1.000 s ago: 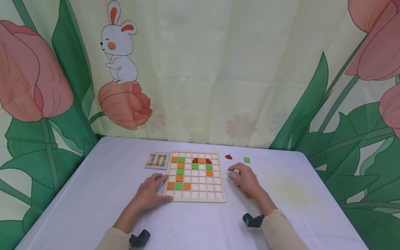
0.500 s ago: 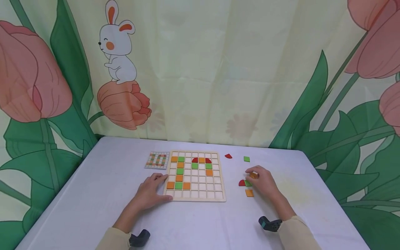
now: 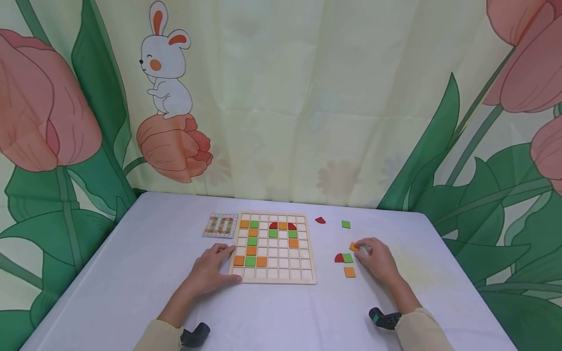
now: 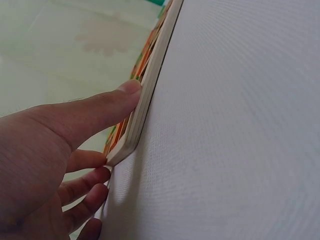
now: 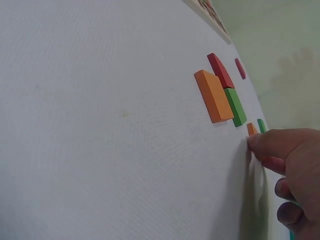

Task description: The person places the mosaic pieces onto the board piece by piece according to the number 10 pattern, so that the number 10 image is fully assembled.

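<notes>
A wooden grid board [image 3: 277, 282] holds orange, green and red tiles in some of its cells. At its near left corner rests my left hand [image 3: 213, 269], the thumb along the near edge and the fingers by the left edge. In the left wrist view, that thumb [image 4: 100, 112] lies fairly straight against the board's side [image 4: 150, 95]. Right of the board, my right hand [image 3: 378, 258] pinches an orange square tile [image 3: 353, 246] between thumb and fingers, at or just above the tabletop. The right wrist view shows only a small part of this tile [image 5: 251, 129] beyond the thumb.
Near the right hand lie a red quarter-round tile [image 3: 339, 258], a green tile [image 3: 348, 258] touching it and another orange tile [image 3: 349, 272]. Farther back are a red piece [image 3: 320, 220] and a green square [image 3: 346, 224]. A pattern card [image 3: 219, 225] lies left of the board.
My right hand has moved right, away from beside the board, to the orange tile and now pinches it; the tile has shifted slightly left. The left hand has stayed at the board's corner.
</notes>
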The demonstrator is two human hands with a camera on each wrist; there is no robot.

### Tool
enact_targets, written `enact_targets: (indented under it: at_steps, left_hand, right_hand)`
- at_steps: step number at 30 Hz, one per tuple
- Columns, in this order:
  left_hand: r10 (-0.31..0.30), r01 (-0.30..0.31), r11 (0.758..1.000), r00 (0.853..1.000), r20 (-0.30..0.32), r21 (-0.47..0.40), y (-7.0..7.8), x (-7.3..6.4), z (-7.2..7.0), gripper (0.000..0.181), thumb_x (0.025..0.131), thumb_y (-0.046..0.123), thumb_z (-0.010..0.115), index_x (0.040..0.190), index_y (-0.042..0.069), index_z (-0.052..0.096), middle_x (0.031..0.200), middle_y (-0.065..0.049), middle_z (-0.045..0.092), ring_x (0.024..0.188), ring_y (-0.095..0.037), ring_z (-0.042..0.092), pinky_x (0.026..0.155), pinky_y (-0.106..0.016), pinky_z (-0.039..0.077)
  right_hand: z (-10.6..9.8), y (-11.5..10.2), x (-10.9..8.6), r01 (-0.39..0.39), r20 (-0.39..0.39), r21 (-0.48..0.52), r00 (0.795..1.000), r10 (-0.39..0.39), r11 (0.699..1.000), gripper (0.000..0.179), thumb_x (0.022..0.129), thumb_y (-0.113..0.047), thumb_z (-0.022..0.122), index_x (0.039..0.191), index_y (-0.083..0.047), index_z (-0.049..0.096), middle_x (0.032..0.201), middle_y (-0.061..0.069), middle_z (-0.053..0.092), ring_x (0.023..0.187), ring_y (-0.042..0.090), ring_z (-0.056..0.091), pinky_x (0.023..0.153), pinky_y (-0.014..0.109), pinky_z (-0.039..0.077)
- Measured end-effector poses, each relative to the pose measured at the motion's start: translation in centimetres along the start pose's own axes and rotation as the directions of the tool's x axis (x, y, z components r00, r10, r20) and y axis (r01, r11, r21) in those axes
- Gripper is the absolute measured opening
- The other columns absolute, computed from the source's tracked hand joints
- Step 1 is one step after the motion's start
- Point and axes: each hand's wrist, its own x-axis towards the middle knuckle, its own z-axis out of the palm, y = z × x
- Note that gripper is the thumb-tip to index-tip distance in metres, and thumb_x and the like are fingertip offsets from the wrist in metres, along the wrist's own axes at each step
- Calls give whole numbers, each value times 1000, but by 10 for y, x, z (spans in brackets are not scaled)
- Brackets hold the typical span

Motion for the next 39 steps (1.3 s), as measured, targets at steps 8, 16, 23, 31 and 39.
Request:
enact_targets:
  at_steps: [8,16,23,31,39]
  left_hand:
    - [2,-2,1000,1000,-11,-3,2,-2,0,90,66,44,86,143,18,48,139,-10,48,126,-30,44,100,-57,39]
    - [-4,4,1000,1000,-7,-7,2,-1,0,90,66,44,86,144,19,48,140,-9,48,127,-29,44,100,-57,40]
    - [-5,5,1000,1000,-7,-4,1,0,1,90,66,44,86,143,19,48,140,-9,48,127,-29,44,100,-57,40]
    - [-4,4,1000,1000,-13,10,1,-1,2,90,66,44,86,143,19,49,139,-9,48,126,-29,44,99,-57,41]
    - [-4,4,1000,1000,-12,11,0,0,2,90,66,44,86,143,19,48,140,-9,48,127,-29,44,99,-57,41]
  right_hand:
    - [4,1,3,15,-27,-2,1000,-15,1000,23,89,-13,68,111,-6,67,122,18,62,124,38,50,103,55,43]
    - [8,-7,3,75,-47,-6,996,-76,997,22,88,-16,70,107,-8,69,115,13,66,113,32,55,94,50,50]
    - [17,-24,4,105,-38,-9,994,-105,994,19,86,-20,73,103,-12,71,109,7,68,95,21,54,78,32,51]
    - [29,-48,5,108,-23,-15,994,-108,994,17,84,-20,75,100,-14,71,112,8,68,94,22,56,81,35,53]
    - [42,-67,4,132,9,18,991,-132,991,13,85,-19,74,97,-16,72,111,5,69,107,23,59,91,44,53]
